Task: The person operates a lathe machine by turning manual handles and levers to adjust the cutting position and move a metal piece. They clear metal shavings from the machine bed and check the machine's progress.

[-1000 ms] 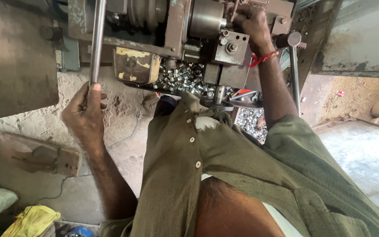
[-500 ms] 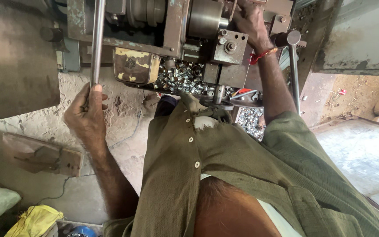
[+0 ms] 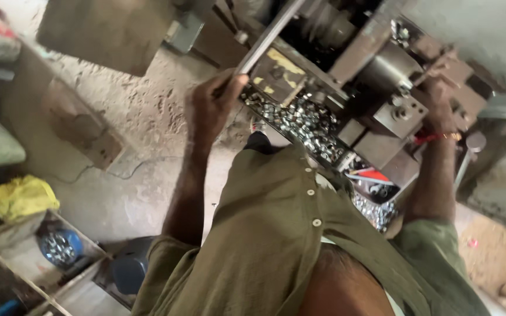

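A: Honestly, the risk I see starts with the left hand (image 3: 209,108). It is closed around the lower end of the long steel bar (image 3: 265,40), which runs up and to the right into the machine (image 3: 376,64).

B: And the right hand (image 3: 440,102)?

A: It rests up on the grey tool block (image 3: 402,111) at the machine's far side, a red band at the wrist. The view is blurred there, so I cannot tell whether its fingers are curled round a handle or just pressing.

B: What could go wrong, then?

A: The bar's free end sticks out beyond the fist with nothing under it. If the grip slackens, I judge it could sag or whip and knock the knuckles against the housing.

B: Anything else?

A: The olive shirt (image 3: 276,234) hangs loose, just beside the tray of small shiny metal parts (image 3: 300,120) beneath the bar. A sleeve or that wrist band could catch on moving parts, and the cut pieces look sharp enough to nick a forearm brushing past.
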